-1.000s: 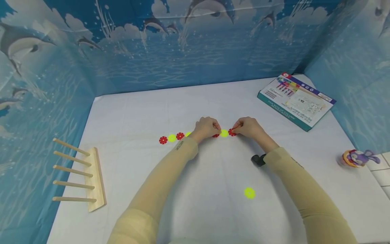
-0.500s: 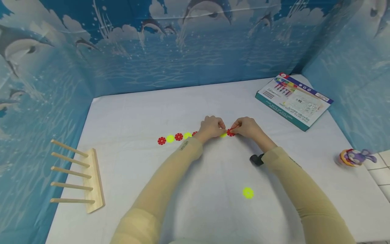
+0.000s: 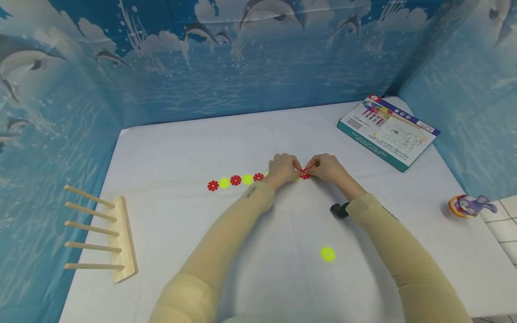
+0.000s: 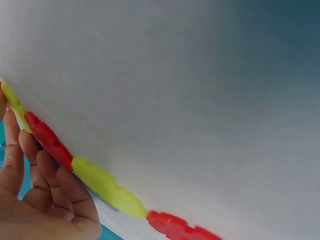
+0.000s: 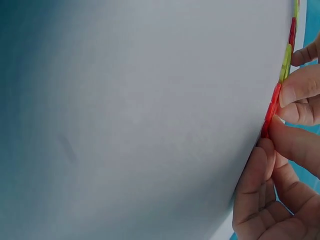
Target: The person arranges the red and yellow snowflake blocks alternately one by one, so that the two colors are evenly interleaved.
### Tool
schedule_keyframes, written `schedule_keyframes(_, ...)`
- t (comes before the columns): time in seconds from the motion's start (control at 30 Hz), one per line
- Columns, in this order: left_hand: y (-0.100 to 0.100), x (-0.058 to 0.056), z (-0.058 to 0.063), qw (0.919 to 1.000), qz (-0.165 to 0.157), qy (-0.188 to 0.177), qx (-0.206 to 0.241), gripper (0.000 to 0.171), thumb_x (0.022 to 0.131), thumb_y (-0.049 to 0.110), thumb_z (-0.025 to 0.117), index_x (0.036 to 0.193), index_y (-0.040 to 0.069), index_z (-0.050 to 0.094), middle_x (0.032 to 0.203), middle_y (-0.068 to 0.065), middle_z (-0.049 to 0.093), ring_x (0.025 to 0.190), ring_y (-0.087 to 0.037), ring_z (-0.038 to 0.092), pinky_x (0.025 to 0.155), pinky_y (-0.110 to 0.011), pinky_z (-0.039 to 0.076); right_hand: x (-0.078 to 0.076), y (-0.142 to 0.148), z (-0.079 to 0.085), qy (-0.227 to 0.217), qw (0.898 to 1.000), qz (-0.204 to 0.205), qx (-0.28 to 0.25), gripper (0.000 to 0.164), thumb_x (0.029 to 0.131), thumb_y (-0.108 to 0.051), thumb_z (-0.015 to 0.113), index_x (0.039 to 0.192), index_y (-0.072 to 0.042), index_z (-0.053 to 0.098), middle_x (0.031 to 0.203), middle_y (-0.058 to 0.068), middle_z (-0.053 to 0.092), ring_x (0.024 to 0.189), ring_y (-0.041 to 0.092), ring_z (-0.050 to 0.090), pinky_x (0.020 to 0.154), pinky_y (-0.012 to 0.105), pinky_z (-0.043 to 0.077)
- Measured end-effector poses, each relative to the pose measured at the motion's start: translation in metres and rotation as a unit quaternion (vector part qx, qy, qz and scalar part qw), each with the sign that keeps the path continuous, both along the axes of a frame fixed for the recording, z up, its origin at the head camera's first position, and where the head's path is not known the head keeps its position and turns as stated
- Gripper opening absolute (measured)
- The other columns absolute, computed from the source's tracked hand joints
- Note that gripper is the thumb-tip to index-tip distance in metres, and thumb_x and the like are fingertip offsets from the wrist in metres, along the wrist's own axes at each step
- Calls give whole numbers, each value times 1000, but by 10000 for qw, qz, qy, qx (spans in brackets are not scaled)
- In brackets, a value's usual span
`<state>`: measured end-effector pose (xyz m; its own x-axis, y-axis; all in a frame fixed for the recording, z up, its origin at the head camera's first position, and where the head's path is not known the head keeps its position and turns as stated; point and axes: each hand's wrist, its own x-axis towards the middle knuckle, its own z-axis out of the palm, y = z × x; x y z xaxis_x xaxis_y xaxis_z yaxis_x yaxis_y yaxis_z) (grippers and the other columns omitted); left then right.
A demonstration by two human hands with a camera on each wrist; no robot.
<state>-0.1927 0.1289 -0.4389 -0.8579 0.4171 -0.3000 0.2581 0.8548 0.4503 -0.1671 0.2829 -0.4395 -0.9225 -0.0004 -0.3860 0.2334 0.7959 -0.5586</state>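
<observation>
In the head view, a chain of slotted, flower-shaped interlocking discs, red and yellow in turn, lies across the white table. My right hand (image 3: 329,168) pinches the red disc (image 3: 305,175) at the chain's right end. Close beside it, my left hand (image 3: 284,168) hides several middle discs. The right wrist view shows left thumb and finger pinching that end red disc (image 5: 273,107) at its edge by a yellow disc (image 5: 285,62). In the left wrist view, relaxed left fingers lie along a red disc (image 4: 47,139) and a yellow disc (image 4: 105,186). A loose yellow disc (image 3: 328,258) lies nearer the body.
A wooden rack (image 3: 123,242) with several pegs stands at the left. The printed box (image 3: 387,132) lies at the back right. A small purple-eared toy (image 3: 468,206) sits near the right edge. A black device (image 3: 338,211) shows by the right wrist.
My left hand has slid right along the chain, from an inner red disc to the end red disc, uncovering more of the row. The right hand keeps its pinch there.
</observation>
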Motion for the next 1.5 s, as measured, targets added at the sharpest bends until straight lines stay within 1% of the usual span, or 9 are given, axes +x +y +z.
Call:
schedule_keyframes(0.2,-1,0,-1,9998,87,-86,141,13,90,27,71,100,19,73,106,2,66,111,-21,52,96,-40,41,7,2,0,68,9998,100,-150,23,95,-20,63,108,0,67,99,14,66,87,23,55,73,30,44)
schedule_keyframes(0.4,-3,1,0,9998,60,-51,208,14,90,27,71,102,18,73,105,2,65,110,-20,52,97,-40,41,27,7,5,359,9984,243,-375,26,95,-20,62,113,-1,67,104,17,68,90,25,61,75,32,48)
schedule_keyframes(0.6,-2,1,0,9998,89,-54,172,14,90,28,71,101,19,74,105,2,65,111,-19,52,96,-38,41,63,14,14,397,9941,617,-795,20,93,-16,65,108,-3,68,95,11,70,82,19,62,75,29,50)
schedule_keyframes(0.73,-1,2,0,9998,112,-51,140,13,90,29,71,100,20,74,104,3,63,111,-19,51,95,-37,41,92,19,18,109,9893,1077,-980,17,91,-16,69,105,-6,69,92,3,69,84,16,59,78,30,50)
schedule_keyframes(0.93,-2,2,0,9998,120,-1,181,12,90,28,71,98,20,74,102,3,61,108,-19,50,93,-36,41,131,19,17,-360,9812,1530,-1123,25,82,-23,79,100,-11,67,89,-3,65,83,15,57,73,24,50)
schedule_keyframes(1.07,-4,1,0,9997,107,-11,219,11,90,28,71,98,20,74,102,2,62,107,-19,50,91,-36,41,150,16,12,-342,9771,1806,-1069,30,77,-24,83,99,-14,66,91,-5,62,84,14,53,71,22,48)
schedule_keyframes(1.2,-4,1,-1,9997,98,-11,211,11,91,28,71,98,20,74,103,3,62,105,-18,50,89,-35,40,163,10,6,-252,9752,2020,-873,35,72,-23,87,98,-17,64,91,-8,58,83,10,49,71,21,46)
schedule_keyframes(1.37,-4,0,-2,9997,98,-14,204,11,91,27,70,98,20,74,104,3,62,105,-18,50,88,-34,40,173,2,4,-31,9730,2237,-569,37,70,-18,89,92,-19,60,89,-9,52,80,6,45,69,21,44)
schedule_keyframes(1.5,-3,0,-2,9997,114,-17,226,11,90,27,71,98,20,74,102,3,62,104,-18,50,87,-33,39,178,-2,5,161,9738,2248,-296,36,69,-15,89,88,-19,58,86,-9,49,78,5,43,68,21,43)
